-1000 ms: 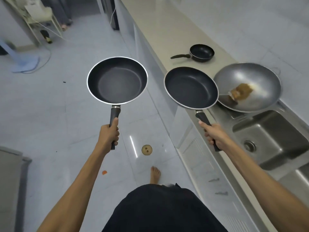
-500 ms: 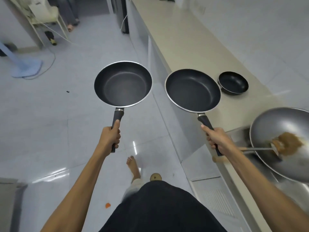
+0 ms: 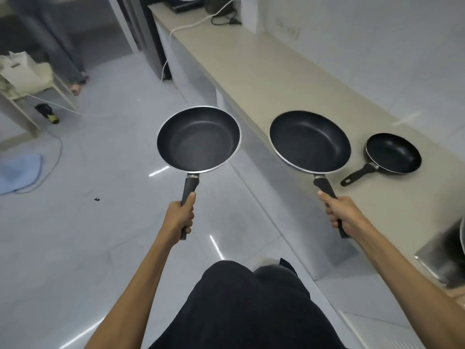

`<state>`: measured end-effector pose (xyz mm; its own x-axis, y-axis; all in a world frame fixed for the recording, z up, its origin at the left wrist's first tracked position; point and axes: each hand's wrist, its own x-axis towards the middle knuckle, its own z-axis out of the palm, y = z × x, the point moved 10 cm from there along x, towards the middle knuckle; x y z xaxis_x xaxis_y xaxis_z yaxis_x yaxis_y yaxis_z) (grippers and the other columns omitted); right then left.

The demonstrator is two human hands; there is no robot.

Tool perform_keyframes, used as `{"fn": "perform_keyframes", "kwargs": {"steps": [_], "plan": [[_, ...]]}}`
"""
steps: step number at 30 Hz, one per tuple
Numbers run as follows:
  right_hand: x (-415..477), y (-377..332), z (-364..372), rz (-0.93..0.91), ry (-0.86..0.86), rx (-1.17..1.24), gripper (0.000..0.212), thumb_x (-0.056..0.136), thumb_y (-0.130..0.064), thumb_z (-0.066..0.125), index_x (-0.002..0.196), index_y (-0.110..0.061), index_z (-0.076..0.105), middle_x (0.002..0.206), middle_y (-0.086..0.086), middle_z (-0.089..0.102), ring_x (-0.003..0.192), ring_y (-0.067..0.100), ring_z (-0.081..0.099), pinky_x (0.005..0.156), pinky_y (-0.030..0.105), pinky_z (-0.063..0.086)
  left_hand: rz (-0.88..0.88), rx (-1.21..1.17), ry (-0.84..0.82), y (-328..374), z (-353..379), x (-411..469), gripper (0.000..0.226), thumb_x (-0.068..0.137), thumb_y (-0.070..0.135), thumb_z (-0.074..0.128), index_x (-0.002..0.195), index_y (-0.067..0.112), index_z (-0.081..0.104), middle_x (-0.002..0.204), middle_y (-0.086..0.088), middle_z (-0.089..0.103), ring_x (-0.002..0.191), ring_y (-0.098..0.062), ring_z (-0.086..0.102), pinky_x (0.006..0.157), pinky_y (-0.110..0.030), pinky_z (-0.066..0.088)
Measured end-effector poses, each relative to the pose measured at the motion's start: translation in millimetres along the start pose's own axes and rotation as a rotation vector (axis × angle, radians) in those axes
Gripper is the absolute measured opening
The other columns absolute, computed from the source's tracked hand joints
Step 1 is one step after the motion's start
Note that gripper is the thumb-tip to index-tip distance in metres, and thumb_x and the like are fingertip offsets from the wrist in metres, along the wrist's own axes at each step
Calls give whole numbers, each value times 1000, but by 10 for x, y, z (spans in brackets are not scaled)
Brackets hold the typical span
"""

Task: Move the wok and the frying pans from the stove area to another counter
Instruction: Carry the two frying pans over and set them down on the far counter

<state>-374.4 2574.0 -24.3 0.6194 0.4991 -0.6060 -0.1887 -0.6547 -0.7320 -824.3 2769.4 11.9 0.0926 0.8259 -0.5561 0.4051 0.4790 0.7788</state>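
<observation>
Since a second ago the view has travelled along the counter [image 3: 284,79]: the steel wok with its brown residue, which sat beside the sink, has slipped out of sight, leaving only a sliver of metal at the right edge, and the small frying pan [image 3: 393,152] now lies close on the beige top, handle pointing back toward the person. That suggests the carry is well under way and the set-down spot is near. The left hand [image 3: 180,217] has its fingers wrapped tight around the black handle of the left frying pan [image 3: 198,138], thumb laid along the top, holding it level over the glossy tiled floor. The right hand [image 3: 342,214] is likewise closed around the handle of the right frying pan [image 3: 310,141], which hangs over the counter's front edge, tilted slightly. Both pans are round and shallow, with matte dark non-stick interiors, thin bright metal rims and a metal collar where the handle joins. The counter looks smooth and matte; a white cable trails across its far end.
</observation>
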Motion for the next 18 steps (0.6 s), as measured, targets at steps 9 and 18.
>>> {"fn": "perform_keyframes", "kwargs": {"steps": [9,18], "plan": [[832,-505,317,49,112,58,38,91,-44,70,72,-18,51,40,-8,38,30,8,30,31,20,26,14,77,-139,1012,393,1519,46,95,59,54,77,17,47,47,7,40,35,-10,34,47,-24,29],[1805,-1400,394,135,177,117,36,91,-40,71,75,-16,50,42,-7,39,31,9,30,32,20,26,57,120,-258,2398,913,2953,44,99,51,52,75,16,45,46,8,38,35,-7,31,36,-19,31]]}}
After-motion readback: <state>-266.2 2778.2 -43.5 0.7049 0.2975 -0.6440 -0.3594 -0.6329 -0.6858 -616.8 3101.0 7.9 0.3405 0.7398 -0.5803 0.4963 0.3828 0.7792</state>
